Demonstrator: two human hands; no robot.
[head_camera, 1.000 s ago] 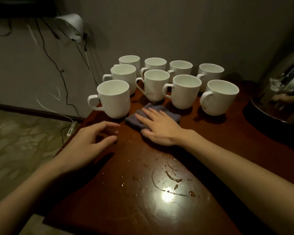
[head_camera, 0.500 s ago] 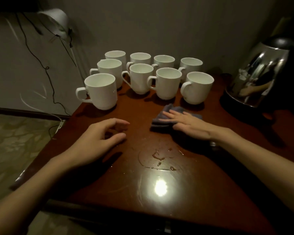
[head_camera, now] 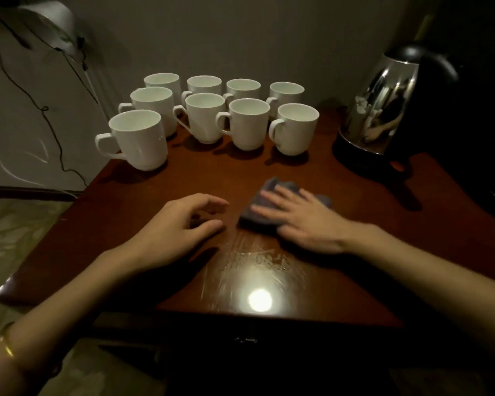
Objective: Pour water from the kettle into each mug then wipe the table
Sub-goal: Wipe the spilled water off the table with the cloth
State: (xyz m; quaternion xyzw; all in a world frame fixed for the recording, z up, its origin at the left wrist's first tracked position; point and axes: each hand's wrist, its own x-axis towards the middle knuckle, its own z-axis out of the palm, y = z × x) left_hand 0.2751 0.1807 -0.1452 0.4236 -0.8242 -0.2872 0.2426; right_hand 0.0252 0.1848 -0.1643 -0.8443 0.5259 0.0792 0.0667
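Observation:
Several white mugs (head_camera: 247,124) stand in rows at the back of the dark wooden table (head_camera: 132,195). A shiny steel kettle (head_camera: 380,110) with a black lid sits on its base at the back right. My right hand (head_camera: 303,224) lies flat, fingers spread, pressing a grey cloth (head_camera: 257,215) onto the table's middle. My left hand (head_camera: 177,227) rests on the wood left of the cloth, fingers loosely curled, holding nothing. A smeared wet patch (head_camera: 255,261) glints just in front of the cloth.
A white lamp (head_camera: 55,24) and dangling cables (head_camera: 52,130) hang along the wall at the left. The table's left edge drops to a patterned floor (head_camera: 15,232). A drawer handle (head_camera: 245,340) shows under the front edge.
My right hand has slid the cloth from near the mugs toward me and to the right, then back left. The water droplets became a smear. My left hand stayed put.

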